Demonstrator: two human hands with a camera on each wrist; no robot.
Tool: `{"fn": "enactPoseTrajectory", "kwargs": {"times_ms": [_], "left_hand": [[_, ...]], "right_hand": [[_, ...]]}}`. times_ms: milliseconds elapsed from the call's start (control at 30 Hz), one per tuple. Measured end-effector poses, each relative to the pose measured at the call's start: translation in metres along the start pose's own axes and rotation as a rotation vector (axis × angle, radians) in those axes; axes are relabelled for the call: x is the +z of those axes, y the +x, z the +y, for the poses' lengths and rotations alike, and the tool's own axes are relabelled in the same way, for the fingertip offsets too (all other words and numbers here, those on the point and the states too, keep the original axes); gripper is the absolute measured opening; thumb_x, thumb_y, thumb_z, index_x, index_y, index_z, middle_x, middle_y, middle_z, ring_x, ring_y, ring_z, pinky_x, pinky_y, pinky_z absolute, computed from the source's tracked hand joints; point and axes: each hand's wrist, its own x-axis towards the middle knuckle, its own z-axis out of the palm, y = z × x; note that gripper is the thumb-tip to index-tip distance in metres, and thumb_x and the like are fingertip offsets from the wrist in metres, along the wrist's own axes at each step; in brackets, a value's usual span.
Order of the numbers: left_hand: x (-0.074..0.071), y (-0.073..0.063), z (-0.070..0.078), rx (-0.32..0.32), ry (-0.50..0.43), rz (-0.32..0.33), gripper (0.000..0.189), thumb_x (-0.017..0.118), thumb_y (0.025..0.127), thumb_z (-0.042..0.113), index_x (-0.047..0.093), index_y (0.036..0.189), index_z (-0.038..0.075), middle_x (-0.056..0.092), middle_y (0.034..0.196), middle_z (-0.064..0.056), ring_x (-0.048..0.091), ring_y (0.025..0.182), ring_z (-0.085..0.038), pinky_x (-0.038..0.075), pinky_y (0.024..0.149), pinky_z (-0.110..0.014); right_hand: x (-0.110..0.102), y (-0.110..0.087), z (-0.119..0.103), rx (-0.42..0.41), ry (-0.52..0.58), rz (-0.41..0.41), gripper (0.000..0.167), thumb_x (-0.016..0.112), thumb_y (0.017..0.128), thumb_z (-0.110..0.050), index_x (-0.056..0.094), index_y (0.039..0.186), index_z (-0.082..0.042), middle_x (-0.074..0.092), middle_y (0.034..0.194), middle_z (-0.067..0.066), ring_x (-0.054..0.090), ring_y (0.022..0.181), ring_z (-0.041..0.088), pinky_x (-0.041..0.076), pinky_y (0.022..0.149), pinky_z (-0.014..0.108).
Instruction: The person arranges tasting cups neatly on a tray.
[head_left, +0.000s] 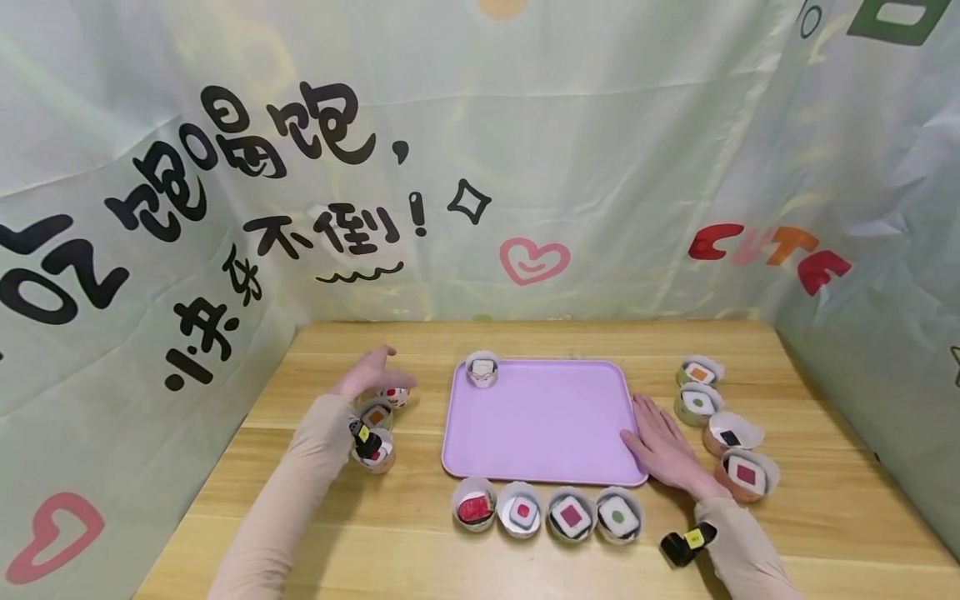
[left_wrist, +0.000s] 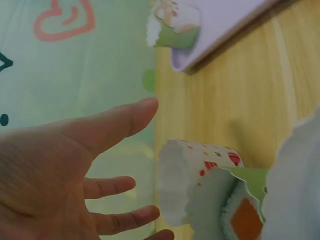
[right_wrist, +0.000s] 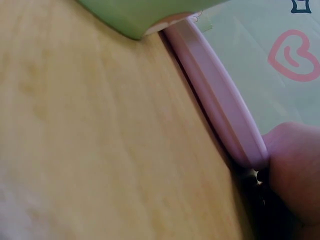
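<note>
My left hand [head_left: 372,373] reaches over the far left of the table, with thumb and fingers spread and nothing between them. Just beside its fingers stands a white paper cup [left_wrist: 175,182] with red prints. Nearer me is a green paper cup [left_wrist: 255,180] holding a toy sushi piece with an orange square [left_wrist: 246,220]. At the purple tray [head_left: 536,421], my right hand [head_left: 663,442] rests along the right edge, fingers extended and thumb against the rim. A green-and-white cup [head_left: 482,379] with a toy sushi piece stands in the tray's far left corner.
Below the tray's front edge is a row of several cups with toy sushi, among them a red-topped one [head_left: 475,507]. Several more cups, including a pink one [head_left: 742,475], line the table's right side. A printed cloth [head_left: 600,183] hangs behind the wooden table [head_left: 405,550].
</note>
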Motion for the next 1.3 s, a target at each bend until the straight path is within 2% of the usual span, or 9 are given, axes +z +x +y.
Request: {"fn": "enactPoseTrajectory", "kwargs": {"times_ms": [67,167,467,800,1067,1300], "left_hand": [[0.002,0.000,-0.001,-0.037,0.020,-0.005,0.092,0.073,0.088,0.042,0.025,0.157,0.004,0.022,0.162,-0.031,0.031,0.145,-0.050,0.032,0.119,-0.062],[0.005,0.002,-0.003,-0.069,0.075,-0.001,0.095,0.076,0.085,0.043,0.026,0.157,0.005,0.021,0.159,-0.034,0.036,0.140,-0.052,0.036,0.114,-0.064],[0.013,0.005,-0.003,-0.098,0.103,0.012,0.092,0.082,0.081,0.033,0.032,0.151,0.001,0.033,0.149,-0.035,0.048,0.128,-0.049,0.047,0.105,-0.060],[0.020,0.010,-0.003,-0.090,0.183,0.034,0.076,0.084,0.077,0.027,0.045,0.136,0.000,0.048,0.130,-0.029,0.052,0.112,-0.042,0.053,0.091,-0.050],[0.024,0.015,-0.005,-0.091,0.185,0.050,0.071,0.085,0.074,0.018,0.047,0.132,0.000,0.048,0.129,-0.030,0.052,0.111,-0.042,0.054,0.089,-0.050],[0.025,0.016,-0.008,-0.062,0.191,0.062,0.071,0.085,0.072,0.012,0.049,0.132,0.000,0.050,0.127,-0.030,0.054,0.107,-0.040,0.055,0.085,-0.049]], "right_hand": [[0.000,0.000,0.000,-0.002,0.004,0.001,0.071,0.047,0.105,-0.029,0.021,0.152,0.018,0.015,0.161,0.039,0.013,0.150,0.056,0.010,0.120,0.067],[0.001,0.000,0.001,-0.006,0.008,0.003,0.071,0.047,0.105,-0.029,0.021,0.151,0.018,0.015,0.160,0.039,0.013,0.149,0.056,0.009,0.120,0.068],[0.002,0.001,0.004,-0.012,0.013,0.009,0.071,0.046,0.105,-0.029,0.020,0.151,0.018,0.014,0.161,0.039,0.012,0.149,0.056,0.007,0.120,0.068],[0.001,0.001,0.004,-0.008,0.005,0.010,0.070,0.046,0.105,-0.028,0.021,0.151,0.018,0.015,0.161,0.039,0.012,0.150,0.056,0.008,0.120,0.068],[0.002,0.002,0.005,0.005,0.011,-0.003,0.071,0.045,0.106,-0.029,0.018,0.152,0.018,0.012,0.161,0.039,0.010,0.150,0.055,0.006,0.121,0.067],[0.003,0.002,0.006,0.005,0.011,0.000,0.071,0.045,0.106,-0.029,0.018,0.152,0.017,0.012,0.161,0.038,0.009,0.151,0.055,0.006,0.121,0.067]]}}
